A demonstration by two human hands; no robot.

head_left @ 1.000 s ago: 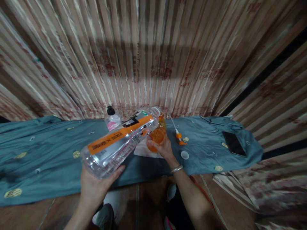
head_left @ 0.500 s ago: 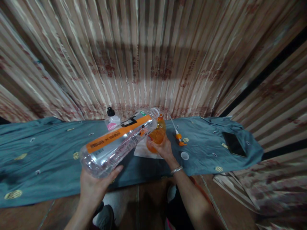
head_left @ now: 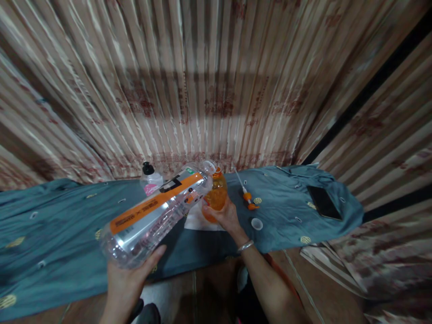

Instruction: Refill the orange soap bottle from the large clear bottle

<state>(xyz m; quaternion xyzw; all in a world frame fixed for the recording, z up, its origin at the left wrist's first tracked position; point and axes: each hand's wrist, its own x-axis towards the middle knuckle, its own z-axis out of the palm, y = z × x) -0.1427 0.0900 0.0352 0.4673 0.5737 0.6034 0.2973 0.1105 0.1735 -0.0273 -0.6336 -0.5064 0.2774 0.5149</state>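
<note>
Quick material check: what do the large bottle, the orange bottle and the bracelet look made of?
Large bottle: clear, glossy plastic, judging by its see-through walls and bright highlights.
Orange bottle: translucent and shiny, probably plastic, though glass isn't ruled out.
Bracelet: likely polished metal, given its silvery glint.

Pleated curtain [head_left: 202, 58], tiled floor [head_left: 182, 292].

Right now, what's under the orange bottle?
A white sheet shows beneath the orange bottle, on the blue cloth. The patch right under its base is covered by the bottle and right hand, so I can't tell whether they touch.
</note>
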